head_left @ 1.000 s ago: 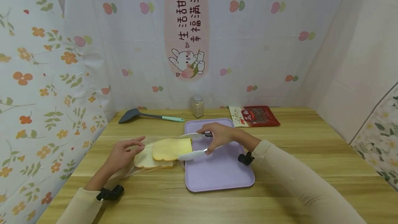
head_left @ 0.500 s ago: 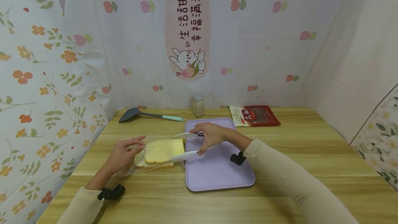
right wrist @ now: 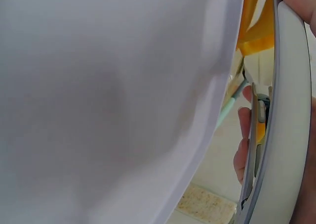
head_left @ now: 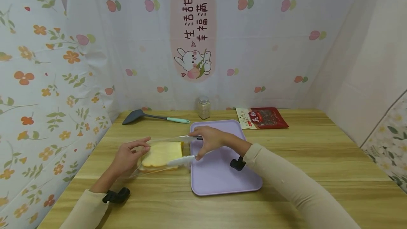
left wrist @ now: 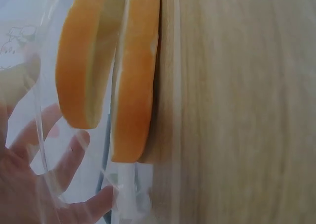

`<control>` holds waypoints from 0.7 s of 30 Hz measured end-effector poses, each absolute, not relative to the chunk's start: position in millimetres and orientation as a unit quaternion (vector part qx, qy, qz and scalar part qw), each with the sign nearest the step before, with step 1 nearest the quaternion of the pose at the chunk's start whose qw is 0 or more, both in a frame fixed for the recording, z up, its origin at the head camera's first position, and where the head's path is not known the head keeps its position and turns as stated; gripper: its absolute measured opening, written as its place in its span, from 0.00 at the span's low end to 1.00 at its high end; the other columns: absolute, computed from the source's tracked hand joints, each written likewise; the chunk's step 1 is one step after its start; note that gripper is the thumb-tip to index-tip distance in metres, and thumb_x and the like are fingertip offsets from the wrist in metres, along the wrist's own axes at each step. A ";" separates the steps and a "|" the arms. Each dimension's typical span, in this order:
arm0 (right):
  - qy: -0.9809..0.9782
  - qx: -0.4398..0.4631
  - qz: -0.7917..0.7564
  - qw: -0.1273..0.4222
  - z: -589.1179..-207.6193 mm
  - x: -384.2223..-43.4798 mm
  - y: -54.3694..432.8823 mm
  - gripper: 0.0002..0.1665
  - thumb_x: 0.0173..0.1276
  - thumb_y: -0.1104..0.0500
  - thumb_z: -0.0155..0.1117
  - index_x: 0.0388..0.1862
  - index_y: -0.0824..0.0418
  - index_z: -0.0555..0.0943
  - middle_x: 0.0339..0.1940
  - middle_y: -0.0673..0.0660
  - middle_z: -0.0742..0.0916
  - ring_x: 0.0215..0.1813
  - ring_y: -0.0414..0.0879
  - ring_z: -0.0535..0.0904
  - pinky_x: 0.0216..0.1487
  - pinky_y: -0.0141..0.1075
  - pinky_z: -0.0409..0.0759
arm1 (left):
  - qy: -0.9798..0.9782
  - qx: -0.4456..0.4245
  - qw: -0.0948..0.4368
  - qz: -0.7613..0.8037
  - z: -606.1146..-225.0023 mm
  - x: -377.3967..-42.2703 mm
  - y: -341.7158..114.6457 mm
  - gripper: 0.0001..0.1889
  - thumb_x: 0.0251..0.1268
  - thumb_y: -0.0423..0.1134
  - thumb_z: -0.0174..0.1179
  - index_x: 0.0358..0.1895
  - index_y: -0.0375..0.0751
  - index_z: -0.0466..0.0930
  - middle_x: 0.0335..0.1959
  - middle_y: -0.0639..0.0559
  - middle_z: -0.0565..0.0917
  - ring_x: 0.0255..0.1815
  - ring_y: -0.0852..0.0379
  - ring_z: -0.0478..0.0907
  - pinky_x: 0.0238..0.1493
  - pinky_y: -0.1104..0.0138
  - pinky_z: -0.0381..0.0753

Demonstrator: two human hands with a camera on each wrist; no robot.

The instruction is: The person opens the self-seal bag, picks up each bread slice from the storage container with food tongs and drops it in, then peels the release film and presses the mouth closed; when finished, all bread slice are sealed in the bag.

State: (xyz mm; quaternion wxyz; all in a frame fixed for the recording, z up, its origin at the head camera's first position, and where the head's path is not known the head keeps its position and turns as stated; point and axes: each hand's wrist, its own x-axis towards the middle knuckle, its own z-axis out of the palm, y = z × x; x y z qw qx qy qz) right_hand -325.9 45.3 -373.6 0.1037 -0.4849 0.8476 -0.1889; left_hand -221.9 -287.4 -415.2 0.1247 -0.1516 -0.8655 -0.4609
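Observation:
My left hand (head_left: pixel 130 154) holds up the left end of a clear plastic bag (head_left: pixel 163 139) between thumb and index finger; its other fingers spread behind the film in the left wrist view. My right hand (head_left: pixel 211 139) grips tongs (head_left: pixel 181 160) with white ends, reaching left over the edge of a lilac tray (head_left: pixel 225 181). Between the tong arms lies a pale yellow bread slice (head_left: pixel 157 153), inside the bag. Under it sits a second slice (left wrist: pixel 136 80), its brown crust facing the left wrist camera. A narrow gap separates upper slice (left wrist: pixel 76 61) and lower one.
Behind the bag lies a spatula (head_left: pixel 178 119) with a mint handle. A small glass jar (head_left: pixel 204 109) stands behind the tray. A red and white spice packet (head_left: pixel 267 118) lies at the tray's back right corner, on the wooden table (head_left: pixel 305 151).
My right hand and the tongs have moved left, sliding the upper slice further into the bag until it lies mostly over the lower one. My left hand has hardly moved.

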 end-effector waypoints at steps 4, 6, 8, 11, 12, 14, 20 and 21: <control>0.850 -0.479 -0.194 0.100 -375.4 -325.0 42.8 0.56 0.45 0.41 0.83 0.71 0.61 0.72 0.60 0.54 0.80 0.58 0.43 0.74 0.57 0.37 0.74 | -0.856 -0.159 0.129 -0.476 -415.2 -222.4 -287.4 0.05 0.68 0.35 0.64 0.39 0.37 0.87 0.61 0.35 0.78 0.50 0.71 0.79 0.24 0.69 0.71; 0.850 -0.481 -0.195 0.096 -376.8 -324.9 41.5 0.56 0.45 0.41 0.83 0.71 0.61 0.72 0.61 0.53 0.80 0.60 0.43 0.74 0.59 0.38 0.74 | -0.852 -0.160 0.130 -0.482 -415.0 -222.6 -287.7 0.05 0.68 0.34 0.63 0.39 0.37 0.87 0.61 0.33 0.78 0.39 0.74 0.79 0.20 0.69 0.68; 0.849 -0.483 -0.194 0.094 -378.2 -325.0 40.0 0.57 0.45 0.41 0.83 0.72 0.60 0.71 0.61 0.53 0.79 0.60 0.43 0.74 0.60 0.38 0.74 | -0.849 -0.161 0.130 -0.486 -414.5 -222.5 -287.9 0.05 0.68 0.33 0.63 0.39 0.36 0.87 0.62 0.33 0.77 0.28 0.71 0.77 0.18 0.68 0.65; 0.848 -0.487 -0.190 0.090 -379.2 -324.4 37.8 0.56 0.45 0.42 0.83 0.72 0.60 0.71 0.59 0.53 0.80 0.59 0.43 0.74 0.59 0.38 0.74 | -0.847 -0.164 0.132 -0.489 -414.5 -222.9 -288.2 0.04 0.68 0.32 0.63 0.39 0.36 0.86 0.61 0.33 0.77 0.16 0.66 0.71 0.16 0.68 0.63; 0.848 -0.488 -0.188 0.087 -379.2 -324.0 37.0 0.57 0.45 0.42 0.83 0.72 0.60 0.71 0.58 0.53 0.80 0.57 0.43 0.74 0.58 0.38 0.74 | -0.847 -0.165 0.134 -0.488 -415.0 -223.1 -288.5 0.04 0.67 0.32 0.63 0.39 0.36 0.86 0.61 0.33 0.78 0.14 0.65 0.68 0.16 0.69 0.63; 0.849 -0.490 -0.184 0.078 -379.9 -323.6 35.1 0.57 0.44 0.42 0.83 0.72 0.60 0.71 0.56 0.54 0.80 0.56 0.44 0.74 0.59 0.38 0.73 | -0.850 -0.163 0.141 -0.481 -415.4 -223.0 -288.6 0.03 0.67 0.32 0.64 0.38 0.37 0.86 0.61 0.34 0.78 0.18 0.64 0.73 0.16 0.66 0.64; 0.855 -0.488 -0.164 0.055 -385.4 -325.2 29.8 0.59 0.41 0.41 0.84 0.73 0.59 0.70 0.59 0.54 0.78 0.60 0.46 0.72 0.62 0.40 0.72 | -0.858 -0.150 0.149 -0.467 -414.6 -221.0 -288.7 0.05 0.69 0.35 0.63 0.38 0.39 0.86 0.62 0.39 0.79 0.64 0.37 0.72 0.53 0.36 0.73; 0.856 -0.488 -0.162 0.056 -385.6 -325.5 29.3 0.60 0.41 0.41 0.83 0.73 0.59 0.70 0.59 0.54 0.78 0.60 0.46 0.72 0.62 0.40 0.72 | -0.857 -0.152 0.149 -0.470 -414.5 -220.8 -288.9 0.04 0.69 0.35 0.63 0.38 0.38 0.86 0.62 0.38 0.79 0.66 0.36 0.70 0.55 0.31 0.68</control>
